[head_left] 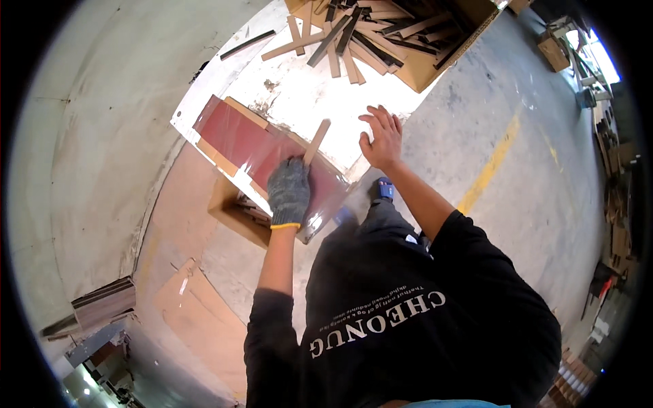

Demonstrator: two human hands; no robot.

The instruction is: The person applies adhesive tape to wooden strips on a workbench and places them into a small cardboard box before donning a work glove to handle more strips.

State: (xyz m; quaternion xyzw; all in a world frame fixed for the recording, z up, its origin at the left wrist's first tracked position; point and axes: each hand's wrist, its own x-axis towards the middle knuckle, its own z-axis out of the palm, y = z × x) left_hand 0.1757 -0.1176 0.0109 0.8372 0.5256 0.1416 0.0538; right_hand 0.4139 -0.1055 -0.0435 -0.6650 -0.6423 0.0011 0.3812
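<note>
My left hand, in a grey knit glove with a yellow cuff, is closed on the lower end of a thin wooden strip. The strip's free end points away from me and slightly right. Beneath that hand lies a long dark-red panel under glossy clear film, with light brown pieces along its edges. My right hand is bare and held near the right edge of the white tabletop. Its fingers are spread and nothing is in them.
At the table's far end, a cardboard box holds many brown and black strips, some spilling out. One dark strip lies apart on the left. Below the table's near-left edge stands another cardboard box. A yellow line crosses the floor.
</note>
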